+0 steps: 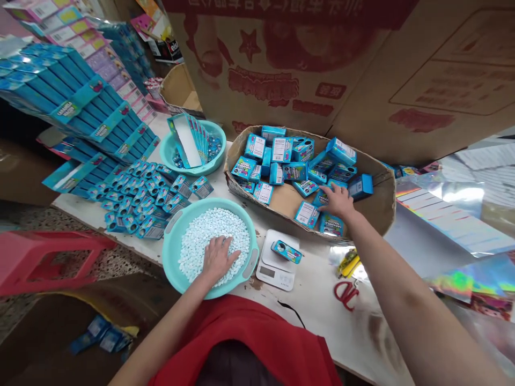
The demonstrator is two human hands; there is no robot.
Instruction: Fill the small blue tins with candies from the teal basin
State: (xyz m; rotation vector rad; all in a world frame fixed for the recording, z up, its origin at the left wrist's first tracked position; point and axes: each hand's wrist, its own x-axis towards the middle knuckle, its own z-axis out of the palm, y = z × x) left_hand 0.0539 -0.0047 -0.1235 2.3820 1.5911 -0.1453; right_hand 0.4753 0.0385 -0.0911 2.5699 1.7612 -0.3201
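My left hand lies palm down on small white candy pieces in a turquoise basin, its fingers spread. Out to the right, my right hand reaches into a cut-down cardboard box with its fingers apart. Its fingertips are at a small blue candy box; I see no firm grip on it. Many like boxes lie loosely around it. Between the hands, one blue box with a round window rests on a white digital scale.
Small blue boxes stand packed left of the basin, below stacked display cartons. A second turquoise basin holds cards and blue-wrapped pieces. Red-handled scissors lie on the right. A large carton stands behind; a red stool is left.
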